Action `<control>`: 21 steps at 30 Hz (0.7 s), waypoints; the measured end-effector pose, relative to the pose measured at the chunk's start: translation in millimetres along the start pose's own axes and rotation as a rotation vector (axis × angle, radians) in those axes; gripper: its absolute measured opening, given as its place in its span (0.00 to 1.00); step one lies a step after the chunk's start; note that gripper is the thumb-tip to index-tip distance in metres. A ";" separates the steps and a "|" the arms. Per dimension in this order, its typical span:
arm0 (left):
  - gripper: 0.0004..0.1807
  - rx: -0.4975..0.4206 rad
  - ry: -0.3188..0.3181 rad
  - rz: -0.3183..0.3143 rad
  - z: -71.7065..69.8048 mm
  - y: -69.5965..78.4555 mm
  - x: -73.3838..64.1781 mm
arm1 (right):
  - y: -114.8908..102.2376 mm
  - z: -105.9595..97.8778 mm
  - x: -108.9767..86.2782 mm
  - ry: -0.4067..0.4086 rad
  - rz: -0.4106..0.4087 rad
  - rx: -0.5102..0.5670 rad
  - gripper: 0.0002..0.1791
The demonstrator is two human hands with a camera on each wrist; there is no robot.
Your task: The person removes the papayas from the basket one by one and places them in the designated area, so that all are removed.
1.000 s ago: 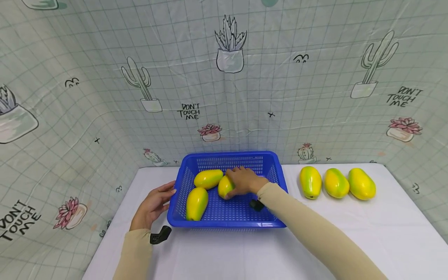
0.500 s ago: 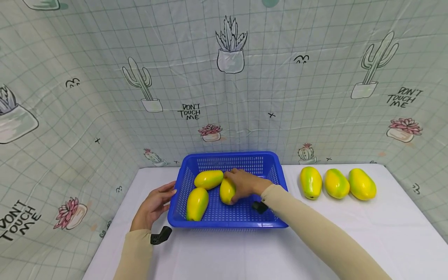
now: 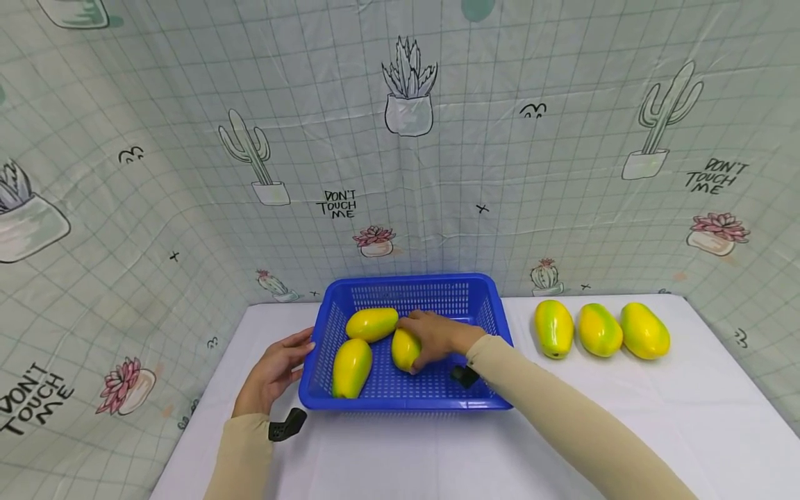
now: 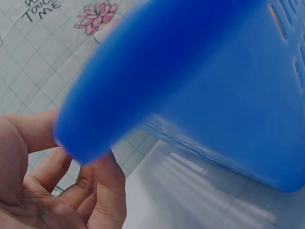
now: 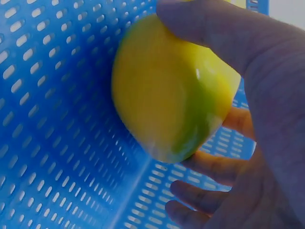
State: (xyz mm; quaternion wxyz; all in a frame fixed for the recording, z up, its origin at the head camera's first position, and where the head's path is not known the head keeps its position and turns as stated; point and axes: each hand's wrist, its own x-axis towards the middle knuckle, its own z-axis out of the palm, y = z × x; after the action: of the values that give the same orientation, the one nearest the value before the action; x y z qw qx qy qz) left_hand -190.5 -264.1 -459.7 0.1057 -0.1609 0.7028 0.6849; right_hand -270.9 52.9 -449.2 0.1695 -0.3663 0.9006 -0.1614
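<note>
A blue perforated plastic basket [image 3: 406, 403] stands on the white table. My left hand [image 3: 275, 367] holds its left rim, with the thumb at the rim and the fingers bent beneath it in the left wrist view. Inside the basket, my right hand [image 3: 436, 337] grips a yellow-green mango [image 3: 405, 349] between thumb and fingers; the right wrist view has this mango [image 5: 162, 90] close up near the basket floor. Two more mangoes lie to its left: one on its side at the back [image 3: 371, 325], another lengthwise at the front [image 3: 352, 369].
Right of the basket, three mangoes stand in a row on the white tablecloth: left [image 3: 553, 329], middle [image 3: 600, 330] and right [image 3: 645, 331]. A printed cloth backdrop [image 3: 450, 167] rises directly behind the basket and along the left side.
My right hand has shifted slightly toward the basket's front with the mango, which has turned more lengthwise. The left hand stays at the rim. The head view has tilted up a little.
</note>
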 end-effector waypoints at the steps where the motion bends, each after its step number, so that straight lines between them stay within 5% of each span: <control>1: 0.31 -0.001 0.000 0.000 0.1 -0.1 0.0 | 0.3 0.2 -0.2 0.005 -0.006 -0.008 0.47; 21: 0.32 -0.006 -0.004 -0.008 0.7 2.8 -2.6 | 9.6 -26.7 -54.9 0.202 -0.178 -0.314 0.49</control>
State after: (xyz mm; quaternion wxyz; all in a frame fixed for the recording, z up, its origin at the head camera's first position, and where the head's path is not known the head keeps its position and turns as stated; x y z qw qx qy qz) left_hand -189.3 -263.1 -456.1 0.1096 -0.1628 0.6998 0.6869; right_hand -251.0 103.2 -419.1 0.0044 -0.4486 0.8910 -0.0693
